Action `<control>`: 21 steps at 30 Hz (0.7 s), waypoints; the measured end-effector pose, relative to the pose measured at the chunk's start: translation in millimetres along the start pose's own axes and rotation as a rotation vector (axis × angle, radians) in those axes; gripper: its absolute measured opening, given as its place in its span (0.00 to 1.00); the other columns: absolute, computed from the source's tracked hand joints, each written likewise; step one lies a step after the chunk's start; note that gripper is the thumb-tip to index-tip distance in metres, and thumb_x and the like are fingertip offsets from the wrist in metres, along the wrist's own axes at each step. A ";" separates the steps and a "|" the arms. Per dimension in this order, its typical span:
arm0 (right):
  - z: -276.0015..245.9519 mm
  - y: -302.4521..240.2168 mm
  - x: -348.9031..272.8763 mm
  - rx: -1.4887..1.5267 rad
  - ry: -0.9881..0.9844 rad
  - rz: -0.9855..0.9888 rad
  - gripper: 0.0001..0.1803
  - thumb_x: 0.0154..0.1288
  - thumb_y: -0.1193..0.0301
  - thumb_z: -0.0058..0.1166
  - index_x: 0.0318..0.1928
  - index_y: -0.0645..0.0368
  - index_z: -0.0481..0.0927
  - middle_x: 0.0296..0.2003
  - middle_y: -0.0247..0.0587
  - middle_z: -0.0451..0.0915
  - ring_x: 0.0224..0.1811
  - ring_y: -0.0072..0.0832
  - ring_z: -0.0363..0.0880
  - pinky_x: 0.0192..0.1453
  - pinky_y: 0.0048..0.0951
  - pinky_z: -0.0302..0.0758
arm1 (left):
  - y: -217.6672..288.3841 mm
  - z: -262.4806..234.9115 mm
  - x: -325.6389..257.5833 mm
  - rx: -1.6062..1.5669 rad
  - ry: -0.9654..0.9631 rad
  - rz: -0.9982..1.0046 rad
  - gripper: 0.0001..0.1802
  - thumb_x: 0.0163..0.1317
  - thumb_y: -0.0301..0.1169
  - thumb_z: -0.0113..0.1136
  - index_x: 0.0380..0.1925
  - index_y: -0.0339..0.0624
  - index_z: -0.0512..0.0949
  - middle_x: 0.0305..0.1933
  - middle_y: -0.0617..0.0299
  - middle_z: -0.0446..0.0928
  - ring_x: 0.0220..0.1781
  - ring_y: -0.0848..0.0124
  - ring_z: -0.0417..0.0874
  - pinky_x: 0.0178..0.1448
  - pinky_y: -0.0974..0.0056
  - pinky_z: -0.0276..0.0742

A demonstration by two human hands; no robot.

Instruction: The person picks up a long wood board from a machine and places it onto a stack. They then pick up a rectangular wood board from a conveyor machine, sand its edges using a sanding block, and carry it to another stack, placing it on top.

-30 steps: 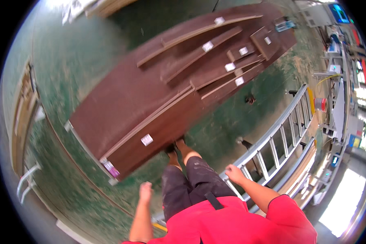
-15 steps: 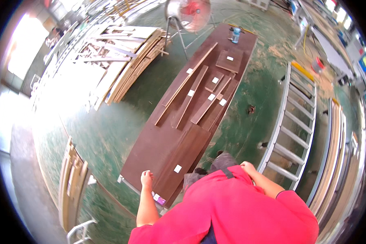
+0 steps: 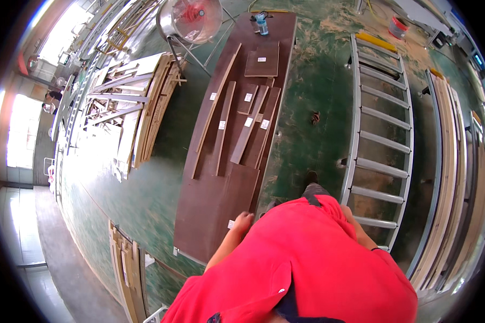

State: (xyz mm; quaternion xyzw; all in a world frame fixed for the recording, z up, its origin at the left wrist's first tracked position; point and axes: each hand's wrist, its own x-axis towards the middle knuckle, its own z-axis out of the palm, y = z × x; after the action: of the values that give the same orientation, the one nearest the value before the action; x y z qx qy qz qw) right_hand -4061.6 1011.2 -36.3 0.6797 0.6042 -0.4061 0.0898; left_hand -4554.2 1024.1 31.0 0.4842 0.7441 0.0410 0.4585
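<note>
My left hand [image 3: 243, 222] hangs over the near right edge of a long dark-brown board [image 3: 194, 215], beside a wide brown panel [image 3: 239, 191] that lies on it. Its fingers are curled in, and nothing shows in them. A white label [image 3: 231, 224] sits close to the hand. Several narrow brown strips [image 3: 224, 129] and a small brown piece [image 3: 247, 99], most bearing white labels, lie farther up the board. Beyond them is a squarish brown panel [image 3: 262, 67]. My right hand [image 3: 346, 211] is at my right side, its fingers hidden behind the red shirt.
A blue bottle [image 3: 262, 25] stands at the board's far end. To the left are a large fan [image 3: 191, 21] and a pile of boards [image 3: 129, 102]. A metal roller conveyor [image 3: 382, 124] runs along the right, with stacked long planks [image 3: 447, 177] past it. A red bucket [image 3: 397, 27] stands far right.
My view has turned, so the board now stands more upright. My left hand has moved from the board's near left part across to its right edge. The right hand is now more hidden.
</note>
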 end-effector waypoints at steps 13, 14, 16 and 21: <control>-233.2 55.4 66.1 1.014 0.137 0.474 0.15 0.61 0.59 0.48 0.45 0.53 0.72 0.33 0.38 0.74 0.31 0.31 0.75 0.30 0.34 0.74 | 207.5 -12.0 136.3 -0.256 0.091 0.016 0.16 0.59 0.37 0.57 0.40 0.35 0.76 0.30 0.57 0.78 0.33 0.70 0.79 0.38 0.65 0.74; -240.1 55.5 72.0 1.037 0.181 0.502 0.15 0.61 0.59 0.48 0.44 0.53 0.73 0.33 0.39 0.74 0.31 0.30 0.75 0.30 0.34 0.74 | 209.4 -14.2 141.5 -0.165 0.054 0.010 0.16 0.60 0.36 0.56 0.42 0.33 0.75 0.33 0.55 0.78 0.34 0.69 0.79 0.40 0.65 0.74; -245.6 54.3 82.1 1.044 0.147 0.526 0.14 0.62 0.60 0.48 0.44 0.53 0.73 0.32 0.38 0.74 0.31 0.30 0.75 0.30 0.34 0.74 | 212.0 -20.3 153.7 -0.057 0.127 -0.030 0.18 0.56 0.39 0.57 0.39 0.35 0.76 0.36 0.48 0.79 0.42 0.57 0.80 0.46 0.58 0.74; -232.4 45.5 96.2 0.932 0.064 0.618 0.11 0.61 0.62 0.49 0.38 0.55 0.74 0.26 0.37 0.75 0.27 0.26 0.74 0.24 0.29 0.72 | 223.6 -44.1 222.3 0.084 0.113 -0.193 0.20 0.53 0.41 0.57 0.39 0.36 0.74 0.41 0.41 0.78 0.48 0.49 0.78 0.52 0.53 0.73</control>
State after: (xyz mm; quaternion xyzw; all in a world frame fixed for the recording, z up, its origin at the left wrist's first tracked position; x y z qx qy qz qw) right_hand -3923.6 1214.1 35.4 0.8051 0.1357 -0.5640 -0.1239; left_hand -4457.9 1327.6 26.5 0.4260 0.8129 -0.0075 0.3970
